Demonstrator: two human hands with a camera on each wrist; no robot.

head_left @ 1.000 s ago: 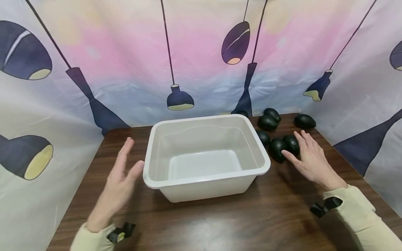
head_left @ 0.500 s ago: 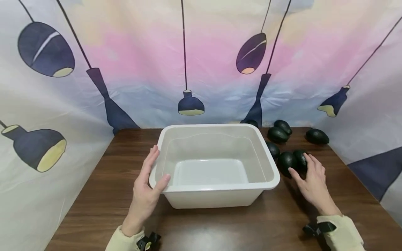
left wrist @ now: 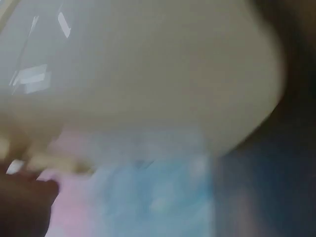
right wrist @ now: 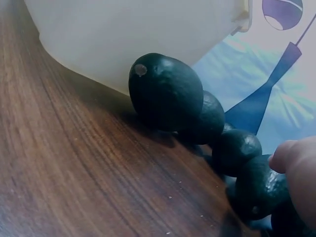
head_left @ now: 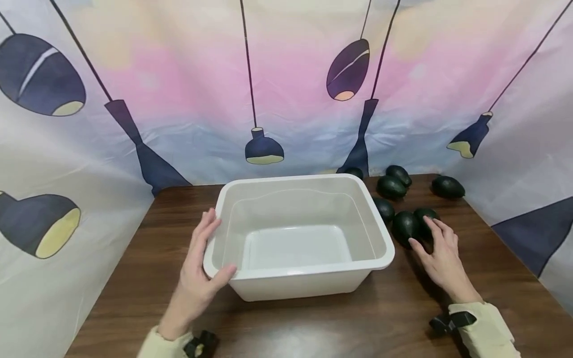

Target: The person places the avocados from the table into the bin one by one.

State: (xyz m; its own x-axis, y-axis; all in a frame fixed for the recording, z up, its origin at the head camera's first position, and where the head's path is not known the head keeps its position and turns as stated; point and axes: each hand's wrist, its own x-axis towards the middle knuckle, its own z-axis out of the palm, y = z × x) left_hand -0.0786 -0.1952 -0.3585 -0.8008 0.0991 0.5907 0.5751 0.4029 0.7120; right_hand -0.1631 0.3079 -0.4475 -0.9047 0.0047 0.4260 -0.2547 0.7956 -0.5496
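Note:
A pale, deep plastic basin (head_left: 304, 289) stands on the wooden table in the head view, with nothing inside it. My left hand (head_left: 190, 286) is at its left rim, fingers extended along the outer side and thumb at the front corner. The left wrist view is blurred, mostly filled by the basin wall (left wrist: 173, 74). To the right of the basin, my right hand (head_left: 445, 268) reaches over two dark green avocados, the nearer one (head_left: 405, 228) and its neighbour (head_left: 425, 215). Its fingertips are right at them, fingers slightly bent. In the right wrist view, a digit (right wrist: 291, 160) overlaps one avocado (right wrist: 256, 187).
Several more avocados lie behind on the right, including one (head_left: 384, 210) against the basin, a pair with one in front (head_left: 391, 187), and another (head_left: 447, 187) near the table's right edge. A lamp-patterned cloth (head_left: 201, 149) hangs round the back and sides of the table (head_left: 349, 328).
My left hand has come in from beside the basin to its left rim. My right hand has stayed at the two avocados, its fingers shifting slightly. The head view has swung a little.

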